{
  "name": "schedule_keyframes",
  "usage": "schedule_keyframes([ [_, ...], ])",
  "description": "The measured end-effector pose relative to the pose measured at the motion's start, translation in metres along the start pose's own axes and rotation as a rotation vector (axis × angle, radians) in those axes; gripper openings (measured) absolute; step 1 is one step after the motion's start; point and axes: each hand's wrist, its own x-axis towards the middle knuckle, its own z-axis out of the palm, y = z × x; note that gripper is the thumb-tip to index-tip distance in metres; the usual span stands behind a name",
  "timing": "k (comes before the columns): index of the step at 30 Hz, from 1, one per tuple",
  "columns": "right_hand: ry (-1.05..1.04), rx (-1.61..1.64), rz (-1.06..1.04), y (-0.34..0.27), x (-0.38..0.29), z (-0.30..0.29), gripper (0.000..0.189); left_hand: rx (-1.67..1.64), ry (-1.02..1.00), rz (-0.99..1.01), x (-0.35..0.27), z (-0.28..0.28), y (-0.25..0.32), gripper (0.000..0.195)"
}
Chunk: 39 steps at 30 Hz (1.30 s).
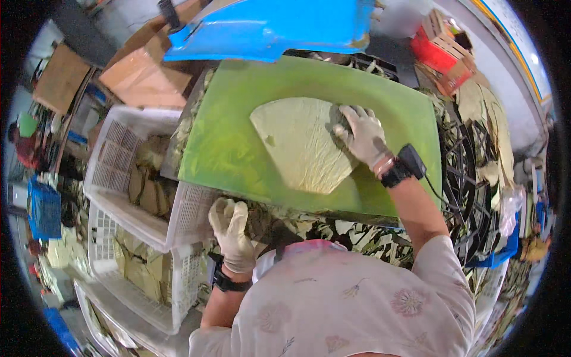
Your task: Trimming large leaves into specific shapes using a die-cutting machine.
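A pale, wrinkled sheet of thin material (303, 143), roughly fan-shaped with a small mark near its left side, lies flat on a green cutting board (223, 147). My right hand (363, 134), in a whitish glove, rests on the sheet's upper right edge with the fingers spread a little. Off the board's front left edge is my left hand (229, 227), also gloved, raised with its fingers curled; whether it pinches something small cannot be told. A blue plastic panel (272, 31) overhangs the far side of the board.
White plastic crates (169, 223) with cut pieces stand at the left, by a cardboard box (142, 76). Scraps (379, 238) lie between the board and my body. A black lattice crate (466, 178) is at the right; a red crate (435, 49) stands behind it.
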Motion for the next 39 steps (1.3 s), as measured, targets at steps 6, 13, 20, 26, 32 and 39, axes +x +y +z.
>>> schedule_keyframes([
  [6, -0.128, 0.177, -0.217, -0.088, -0.043, -0.009, 0.055, -0.975, -0.08, -0.76, -0.02, 0.002, 0.01, 0.024],
  [13, -0.262, 0.426, -0.211, -0.052, -0.035, -0.015, 0.049, -0.982, 0.024, -0.786, -0.045, -0.063, 0.011, 0.039],
  [20, -0.23, 0.162, -0.427, -0.053, -0.05, 0.003, 0.05, -0.975, 0.552, -0.731, -0.085, -0.185, -0.028, 0.036],
  [26, -0.23, 0.154, -0.232, -0.092, -0.057, 0.019, 0.059, -0.892, 0.767, -0.524, -0.148, -0.337, -0.169, 0.031],
  [32, -0.079, -0.074, -0.12, -0.104, -0.052, 0.069, 0.059, -0.606, 1.178, -0.831, -0.207, -0.443, -0.31, 0.031],
  [39, -0.1, -0.378, -0.037, -0.172, -0.047, 0.053, 0.055, -0.506, 0.629, -1.074, -0.144, -0.537, -0.393, 0.048],
])
